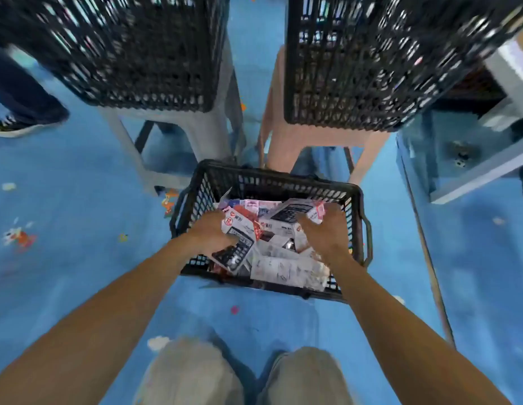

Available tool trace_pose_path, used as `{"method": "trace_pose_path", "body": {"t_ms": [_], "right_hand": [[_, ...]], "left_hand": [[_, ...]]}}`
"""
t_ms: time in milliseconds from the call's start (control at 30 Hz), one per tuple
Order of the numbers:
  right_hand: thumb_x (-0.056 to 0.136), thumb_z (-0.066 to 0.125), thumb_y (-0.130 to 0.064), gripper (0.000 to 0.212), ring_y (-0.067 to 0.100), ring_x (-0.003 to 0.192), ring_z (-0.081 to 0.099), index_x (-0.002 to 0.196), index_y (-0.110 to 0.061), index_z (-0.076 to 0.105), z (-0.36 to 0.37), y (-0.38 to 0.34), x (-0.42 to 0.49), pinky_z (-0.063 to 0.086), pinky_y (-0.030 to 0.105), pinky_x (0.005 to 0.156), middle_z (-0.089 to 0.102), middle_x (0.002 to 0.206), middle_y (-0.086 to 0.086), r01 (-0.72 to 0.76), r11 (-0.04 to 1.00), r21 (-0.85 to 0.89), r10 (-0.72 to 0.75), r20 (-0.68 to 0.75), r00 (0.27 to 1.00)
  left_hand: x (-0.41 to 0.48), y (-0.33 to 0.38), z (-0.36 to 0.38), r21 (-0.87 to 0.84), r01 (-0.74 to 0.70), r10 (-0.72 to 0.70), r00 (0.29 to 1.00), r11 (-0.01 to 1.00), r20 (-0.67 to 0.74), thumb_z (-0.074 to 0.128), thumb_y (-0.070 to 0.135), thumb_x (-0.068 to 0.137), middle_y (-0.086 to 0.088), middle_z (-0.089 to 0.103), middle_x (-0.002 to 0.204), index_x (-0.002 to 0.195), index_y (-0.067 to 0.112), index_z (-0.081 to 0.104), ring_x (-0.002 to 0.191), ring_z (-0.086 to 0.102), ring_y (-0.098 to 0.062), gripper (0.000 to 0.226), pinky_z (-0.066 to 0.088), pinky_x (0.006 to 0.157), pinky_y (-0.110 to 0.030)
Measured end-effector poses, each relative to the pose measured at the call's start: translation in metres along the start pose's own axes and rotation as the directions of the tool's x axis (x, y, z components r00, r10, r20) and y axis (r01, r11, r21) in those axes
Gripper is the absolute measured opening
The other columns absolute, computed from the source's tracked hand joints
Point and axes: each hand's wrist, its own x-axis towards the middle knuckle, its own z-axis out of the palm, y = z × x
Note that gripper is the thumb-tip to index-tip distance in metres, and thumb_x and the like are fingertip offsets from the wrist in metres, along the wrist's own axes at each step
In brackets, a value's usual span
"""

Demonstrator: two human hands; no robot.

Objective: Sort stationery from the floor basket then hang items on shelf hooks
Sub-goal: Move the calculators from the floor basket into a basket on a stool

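A blue floor (pixel 79 200) carries a black basket (pixel 272 173) at centre. Beyond it, towards the top of the frame, a grey stool (pixel 207 133) and a pink stool (pixel 321 138) stand side by side. Coloured paper scraps (pixel 20 238) dot the left, and a shoe (pixel 12 128) rests at upper left.

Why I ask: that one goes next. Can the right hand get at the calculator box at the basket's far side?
Probably yes: the right hand rests right at the calculator box, which lies topmost in the floor basket, with nothing covering it.
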Motion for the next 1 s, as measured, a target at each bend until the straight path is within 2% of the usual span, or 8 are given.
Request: {"method": "trace_pose_path", "body": {"t_ms": [133, 233, 367, 500, 567, 800, 900, 1000], "right_hand": [[0.069, 0.081, -0.062, 0.104, 0.035, 0.124, 0.057, 0.147, -0.011, 0.035, 0.037, 0.037, 0.050, 0.050, 0.044, 0.103, 0.047, 0.147, 0.015, -0.061, 0.994, 0.090, 0.063, -0.019, 0.998], [0.035, 0.078, -0.089, 0.122, 0.034, 0.106, 0.069, 0.130, -0.017, 0.051, 0.080, 0.095, 0.116, 0.059, 0.050, 0.089, 0.067, 0.123, 0.014, -0.087, 0.985, 0.146, 0.093, -0.035, 0.995], [0.062, 0.090, -0.039, 0.076, 0.029, 0.074, 0.066, 0.119, -0.018, 0.045, 0.084, 0.078, 0.103, 0.055, 0.035, 0.050, 0.068, 0.092, 0.016, -0.192, 0.845, 0.499, 0.172, 0.085, 0.981], [0.065, 0.087, -0.013, 0.083, 0.034, 0.082, 0.073, 0.136, -0.009, 0.044, 0.075, 0.064, 0.090, 0.062, 0.056, 0.059, 0.070, 0.094, 0.019, -0.244, 0.781, 0.575, 0.196, 0.145, 0.970], [0.067, 0.084, -0.003, 0.076, 0.027, 0.066, 0.071, 0.132, -0.008, 0.045, 0.069, 0.062, 0.083, 0.061, 0.043, 0.051, 0.071, 0.086, 0.017, -0.227, 0.784, 0.577, 0.159, 0.167, 0.973], [0.077, 0.071, 0.004, 0.055, 0.031, 0.077, 0.077, 0.127, -0.001, 0.050, 0.060, 0.062, 0.060, 0.061, 0.039, 0.058, 0.074, 0.102, 0.022, -0.247, 0.752, 0.611, 0.073, 0.296, 0.952], [0.077, 0.065, -0.001, 0.048, 0.037, 0.088, 0.076, 0.124, -0.002, 0.054, 0.064, 0.062, 0.054, 0.062, 0.046, 0.063, 0.074, 0.106, 0.024, -0.253, 0.723, 0.643, 0.048, 0.319, 0.947], [0.066, 0.068, -0.009, 0.065, 0.041, 0.099, 0.073, 0.129, -0.003, 0.053, 0.070, 0.062, 0.050, 0.060, 0.062, 0.078, 0.072, 0.114, 0.026, -0.284, 0.672, 0.684, 0.013, 0.372, 0.928]], "left_hand": [[0.079, -0.053, 0.040, 0.090, 0.039, -0.034, 0.998, 0.995, -0.052, 0.068, 0.064, 0.057, -0.003, 0.070, 0.121, 0.123, 0.027, 0.066, 0.113, 0.064, -0.025, 0.075, 0.052, 0.098, -0.035], [0.121, -0.079, 0.058, 0.153, 0.086, -0.075, 0.995, 0.984, -0.072, 0.074, 0.073, 0.062, -0.002, 0.065, 0.125, 0.129, 0.027, 0.062, 0.114, 0.061, -0.025, 0.083, 0.050, 0.097, -0.033], [0.131, -0.088, 0.068, -0.049, 0.142, -0.143, 0.990, 0.989, -0.017, 0.089, 0.050, 0.064, 0.003, 0.067, 0.116, 0.122, 0.024, 0.065, 0.108, 0.062, -0.022, 0.068, 0.050, 0.097, -0.031], [0.135, -0.095, 0.073, -0.237, 0.172, -0.173, 0.985, 0.956, 0.016, 0.089, 0.023, 0.078, 0.003, 0.070, 0.100, 0.106, 0.024, 0.068, 0.096, 0.064, -0.019, 0.035, 0.048, 0.084, -0.028], [0.133, -0.096, 0.070, -0.287, 0.166, -0.166, 0.986, 0.943, 0.022, 0.089, 0.020, 0.078, 0.005, 0.071, 0.096, 0.101, 0.022, 0.070, 0.089, 0.066, -0.016, 0.030, 0.049, 0.074, -0.026], [0.127, -0.078, 0.073, -0.425, 0.075, -0.090, 0.996, 0.902, -0.016, 0.076, 0.042, 0.089, 0.005, 0.075, 0.096, 0.102, 0.025, 0.071, 0.087, 0.073, -0.015, 0.022, 0.055, 0.075, -0.026], [0.117, -0.067, 0.076, -0.517, 0.047, -0.061, 0.998, 0.855, -0.009, 0.058, 0.060, 0.097, 0.007, 0.074, 0.092, 0.109, 0.021, 0.068, 0.083, 0.071, -0.014, 0.042, 0.055, 0.074, -0.025], [0.112, -0.063, 0.079, -0.646, 0.097, -0.079, 0.995, 0.757, 0.058, 0.050, 0.083, 0.085, -0.001, 0.079, 0.104, 0.123, 0.021, 0.067, 0.095, 0.075, -0.025, 0.075, 0.055, 0.100, -0.044]]}}
